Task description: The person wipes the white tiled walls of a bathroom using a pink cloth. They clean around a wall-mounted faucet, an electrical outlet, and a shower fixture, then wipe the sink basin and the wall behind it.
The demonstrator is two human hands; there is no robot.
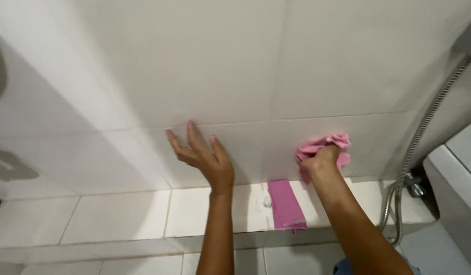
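Taking the tiled ledge (118,216) as the landmark and reading from its left end: that stretch carries nothing, and above it the white tiled wall (235,61) rises in large pale squares; over the ledge's middle the left hand (205,155) is raised with its fingers spread and loose, gripping nothing, the fingertips near or just touching the wall — it looks placed there to steady the body, though contact is hard to tell for sure; just right of that arm, lying on the ledge itself, is a folded pink cloth (285,203), flat and long, its near end drooping a little over the front edge, seemingly parked there as a spare; a small round fitting (267,201) sits in the ledge beside it; above the folded cloth the right hand (319,159) is closed tight round a bunched pink rag (324,144), knuckles toward the camera, pressing the wad against the wall just over the ledge — bunching gives a thick pad to push with; past the ledge's right end a metal shower hose (418,137) hangs down in a loop to a chrome tap (413,186).
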